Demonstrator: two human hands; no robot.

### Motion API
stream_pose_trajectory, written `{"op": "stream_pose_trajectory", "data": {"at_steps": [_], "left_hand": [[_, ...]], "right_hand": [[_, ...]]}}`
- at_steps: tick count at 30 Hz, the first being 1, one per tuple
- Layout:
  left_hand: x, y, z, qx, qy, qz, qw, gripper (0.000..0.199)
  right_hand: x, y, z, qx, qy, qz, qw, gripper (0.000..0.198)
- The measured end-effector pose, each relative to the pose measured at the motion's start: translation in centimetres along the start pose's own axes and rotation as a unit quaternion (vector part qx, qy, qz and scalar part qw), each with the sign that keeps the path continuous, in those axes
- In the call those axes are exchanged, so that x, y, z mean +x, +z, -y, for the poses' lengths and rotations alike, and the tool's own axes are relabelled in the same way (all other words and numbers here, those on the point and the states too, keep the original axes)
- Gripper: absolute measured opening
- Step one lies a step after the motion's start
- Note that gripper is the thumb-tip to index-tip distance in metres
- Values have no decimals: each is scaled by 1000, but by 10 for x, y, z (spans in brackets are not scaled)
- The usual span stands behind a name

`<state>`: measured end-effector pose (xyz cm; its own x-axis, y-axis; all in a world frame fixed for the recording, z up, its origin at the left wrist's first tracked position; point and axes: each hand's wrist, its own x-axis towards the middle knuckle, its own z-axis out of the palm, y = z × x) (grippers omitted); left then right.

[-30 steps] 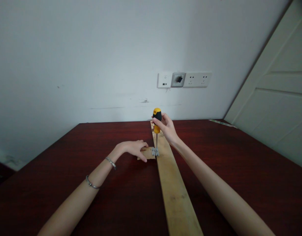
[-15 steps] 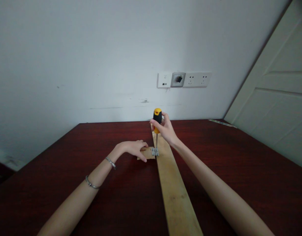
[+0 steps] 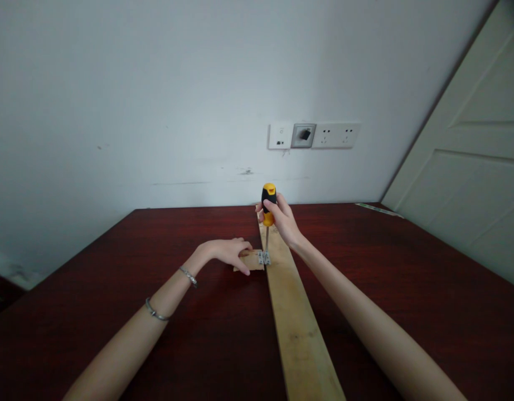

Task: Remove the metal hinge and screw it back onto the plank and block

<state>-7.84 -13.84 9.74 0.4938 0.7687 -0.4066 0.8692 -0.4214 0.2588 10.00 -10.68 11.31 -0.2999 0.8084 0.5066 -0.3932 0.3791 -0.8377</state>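
My right hand (image 3: pixel 283 220) is closed around the black and yellow handle of a screwdriver (image 3: pixel 268 199), which stands upright. Its shaft runs down to a small metal hinge (image 3: pixel 264 258); the screw under the tip is too small to make out. The hinge spans the seam between a long wooden board (image 3: pixel 296 312) and a short wooden block (image 3: pixel 252 261). My left hand (image 3: pixel 229 254) grips the block from its left end, thumb along the near edge and fingers over the far side. Two metal bracelets circle my left wrist and forearm.
Everything lies on a dark red wooden table (image 3: pixel 190 345) pushed against a white wall. Wall sockets (image 3: pixel 334 135) and a switch plate (image 3: pixel 279 136) sit above the table's back edge. A thin flat strip (image 3: pixel 379 210) lies at the back right, near a white panelled door (image 3: pixel 470 150).
The screwdriver handle has turned slightly, and my right fingers and thumb have shifted around it. My left hand, the block and the board have stayed in place.
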Motion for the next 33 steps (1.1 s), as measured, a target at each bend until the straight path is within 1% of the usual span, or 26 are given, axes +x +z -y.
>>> {"op": "stream_pose_trajectory", "data": {"at_steps": [3,7,10,16,20,23,26,30,33], "left_hand": [[0,0,-1,2,-6,-3,1000,85],[-2,-1,-3,4,-8,-1,1000,84],[-2,-1,-4,-1,-10,1,1000,86],[-1,0,-1,-1,-3,2,1000,87],[-1,-1,-1,-4,-3,2,1000,86],[-2,-1,-3,-7,-5,2,1000,86],[-2,-1,-3,-3,-10,0,1000,86],[-1,0,-2,3,-8,-1,1000,85],[-1,0,-2,2,-5,1,1000,85]], "right_hand": [[0,1,-2,-8,-4,-12,1000,34],[-1,2,-2,-37,-4,-50,998,50],[-1,3,-1,-46,-11,-52,998,48],[0,1,0,-22,-4,-36,999,41],[-1,0,2,-36,-1,-18,999,33],[-2,1,3,-32,-11,-9,999,31],[-3,2,0,-18,-10,-5,1000,39],[-2,1,-5,-16,-6,-32,999,56],[-1,1,-6,-7,-18,-46,999,52]]}}
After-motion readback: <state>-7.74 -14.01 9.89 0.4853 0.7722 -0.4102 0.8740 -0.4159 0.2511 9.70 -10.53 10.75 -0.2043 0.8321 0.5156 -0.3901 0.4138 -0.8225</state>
